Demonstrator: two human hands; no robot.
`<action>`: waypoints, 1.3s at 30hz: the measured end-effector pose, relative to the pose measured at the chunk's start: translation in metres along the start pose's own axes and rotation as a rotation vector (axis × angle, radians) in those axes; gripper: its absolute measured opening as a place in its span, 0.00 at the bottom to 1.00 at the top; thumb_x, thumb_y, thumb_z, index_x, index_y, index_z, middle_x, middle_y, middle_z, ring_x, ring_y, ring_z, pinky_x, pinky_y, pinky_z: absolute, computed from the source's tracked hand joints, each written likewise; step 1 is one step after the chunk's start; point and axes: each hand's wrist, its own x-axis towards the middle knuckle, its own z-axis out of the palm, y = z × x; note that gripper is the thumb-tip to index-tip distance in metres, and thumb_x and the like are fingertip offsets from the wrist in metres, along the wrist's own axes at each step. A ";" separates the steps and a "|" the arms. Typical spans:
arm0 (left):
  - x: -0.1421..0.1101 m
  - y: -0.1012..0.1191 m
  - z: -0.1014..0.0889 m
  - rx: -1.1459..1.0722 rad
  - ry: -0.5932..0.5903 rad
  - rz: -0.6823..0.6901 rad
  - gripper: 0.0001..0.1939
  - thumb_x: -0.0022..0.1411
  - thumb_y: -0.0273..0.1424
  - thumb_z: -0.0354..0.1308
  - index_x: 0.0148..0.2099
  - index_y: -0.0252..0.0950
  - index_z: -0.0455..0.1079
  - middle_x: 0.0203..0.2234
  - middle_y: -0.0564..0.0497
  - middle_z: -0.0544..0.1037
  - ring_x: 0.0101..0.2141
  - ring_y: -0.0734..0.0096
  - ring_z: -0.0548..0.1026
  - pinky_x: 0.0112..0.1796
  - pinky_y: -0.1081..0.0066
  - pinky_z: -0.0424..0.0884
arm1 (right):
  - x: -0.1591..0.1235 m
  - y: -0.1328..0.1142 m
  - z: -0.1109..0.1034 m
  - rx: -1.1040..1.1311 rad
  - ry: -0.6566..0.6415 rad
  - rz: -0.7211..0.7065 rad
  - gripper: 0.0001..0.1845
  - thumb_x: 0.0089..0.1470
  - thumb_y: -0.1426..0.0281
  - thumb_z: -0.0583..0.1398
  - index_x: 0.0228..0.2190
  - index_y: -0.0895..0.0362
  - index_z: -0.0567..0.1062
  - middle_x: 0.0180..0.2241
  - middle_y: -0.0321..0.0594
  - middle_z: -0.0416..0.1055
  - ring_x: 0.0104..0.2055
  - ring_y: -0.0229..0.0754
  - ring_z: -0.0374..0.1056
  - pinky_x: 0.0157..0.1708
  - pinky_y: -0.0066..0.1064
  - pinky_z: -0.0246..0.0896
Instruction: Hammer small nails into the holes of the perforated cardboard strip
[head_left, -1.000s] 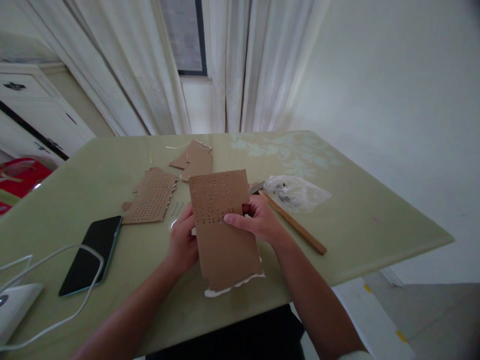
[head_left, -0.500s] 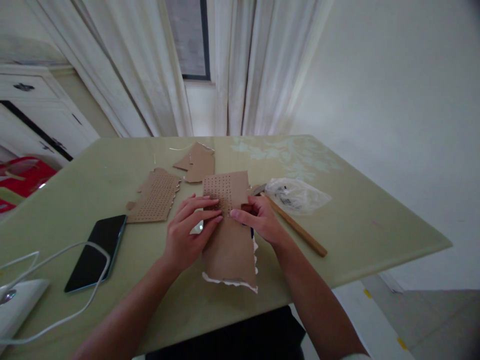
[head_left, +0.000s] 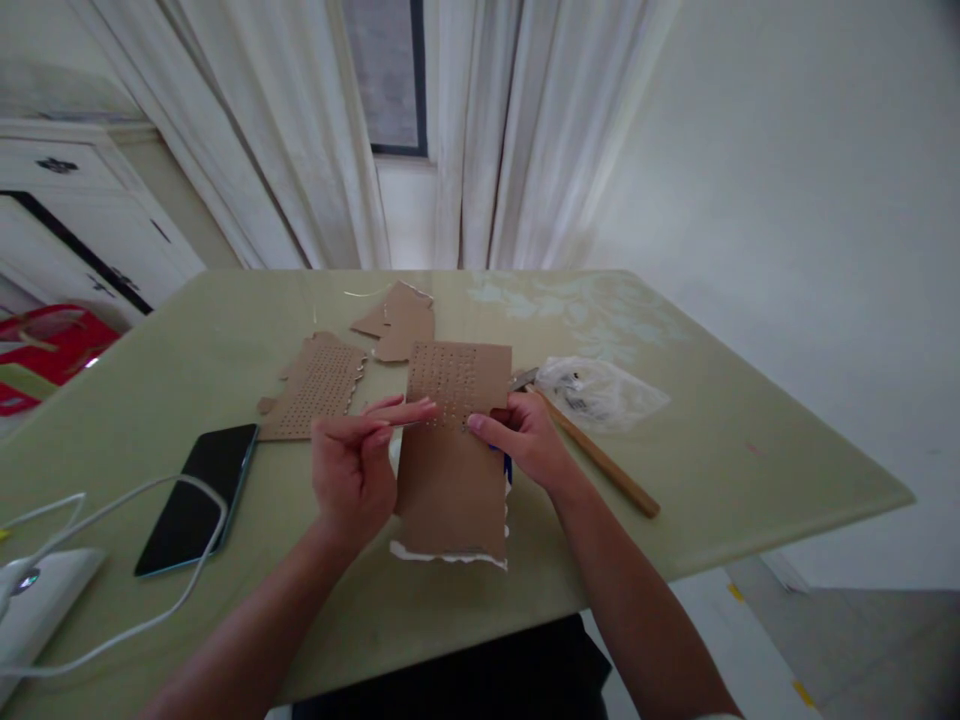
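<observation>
A brown cardboard piece (head_left: 454,490) with rows of small holes in its upper half and a torn white lower edge lies in front of me. My right hand (head_left: 525,435) grips its right edge, thumb on top and fingers underneath. Beneath that edge a bit of something dark blue shows. My left hand (head_left: 364,455) is at the left edge, index finger stretched over the holes and thumb pressed up against the fingers. A thin pale sliver shows below that finger; what it is I cannot make out.
Left of the hands lie another perforated cardboard piece (head_left: 319,385), a phone (head_left: 199,500) and a white cable (head_left: 202,560). Cardboard scraps (head_left: 405,325) lie behind. To the right are a wooden-handled tool (head_left: 600,460), partly hidden, and a clear plastic bag (head_left: 600,393) with small dark items.
My left hand has lifted from lying flat on the cardboard and drawn back left, its fingers now pinched together. The cardboard has turned slightly; my right hand keeps its grip.
</observation>
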 end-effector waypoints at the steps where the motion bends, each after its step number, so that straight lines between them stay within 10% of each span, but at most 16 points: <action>1: 0.004 -0.004 -0.003 0.013 0.071 -0.035 0.03 0.83 0.31 0.53 0.50 0.42 0.66 0.34 0.53 0.90 0.38 0.67 0.89 0.48 0.61 0.83 | 0.001 0.000 0.000 0.030 0.030 -0.007 0.22 0.54 0.51 0.77 0.38 0.57 0.87 0.34 0.41 0.83 0.31 0.42 0.76 0.30 0.29 0.71; 4: 0.019 -0.029 -0.021 0.173 0.139 -0.265 0.09 0.80 0.39 0.56 0.47 0.41 0.68 0.29 0.54 0.86 0.32 0.67 0.86 0.38 0.66 0.79 | 0.002 -0.001 -0.002 0.096 0.126 -0.064 0.20 0.52 0.53 0.78 0.36 0.55 0.87 0.34 0.40 0.83 0.33 0.43 0.77 0.33 0.32 0.74; 8: 0.029 -0.075 -0.048 0.585 -0.169 -0.623 0.13 0.69 0.43 0.63 0.41 0.38 0.79 0.30 0.47 0.86 0.32 0.55 0.84 0.35 0.62 0.76 | 0.004 -0.003 -0.003 0.142 0.219 -0.082 0.18 0.51 0.54 0.77 0.36 0.55 0.88 0.33 0.40 0.83 0.32 0.43 0.76 0.36 0.33 0.75; 17: 0.008 -0.107 -0.061 0.940 -0.437 -0.539 0.15 0.70 0.38 0.59 0.41 0.37 0.85 0.36 0.35 0.87 0.34 0.46 0.82 0.36 0.55 0.72 | 0.005 0.001 -0.003 0.176 0.195 -0.071 0.17 0.51 0.56 0.79 0.34 0.56 0.88 0.33 0.40 0.85 0.30 0.41 0.76 0.34 0.31 0.73; 22: 0.013 -0.095 -0.051 0.835 -0.373 -0.519 0.16 0.71 0.40 0.59 0.47 0.35 0.84 0.40 0.36 0.87 0.37 0.48 0.82 0.39 0.57 0.73 | 0.002 -0.001 -0.001 0.196 0.082 -0.007 0.21 0.50 0.55 0.80 0.40 0.56 0.88 0.37 0.43 0.86 0.36 0.46 0.81 0.39 0.35 0.78; 29: 0.000 -0.031 -0.011 0.037 -0.341 -0.122 0.10 0.74 0.36 0.62 0.50 0.41 0.84 0.48 0.42 0.85 0.44 0.60 0.82 0.41 0.66 0.79 | -0.002 -0.002 -0.001 0.258 -0.054 0.018 0.23 0.49 0.56 0.81 0.42 0.55 0.87 0.40 0.43 0.86 0.39 0.46 0.83 0.42 0.35 0.80; 39: -0.007 -0.015 0.001 -0.052 -0.308 -0.090 0.04 0.70 0.37 0.68 0.41 0.45 0.83 0.34 0.47 0.83 0.38 0.56 0.83 0.36 0.61 0.82 | -0.003 -0.003 -0.003 0.259 -0.147 0.043 0.21 0.50 0.59 0.81 0.41 0.56 0.87 0.36 0.40 0.86 0.37 0.42 0.82 0.38 0.30 0.79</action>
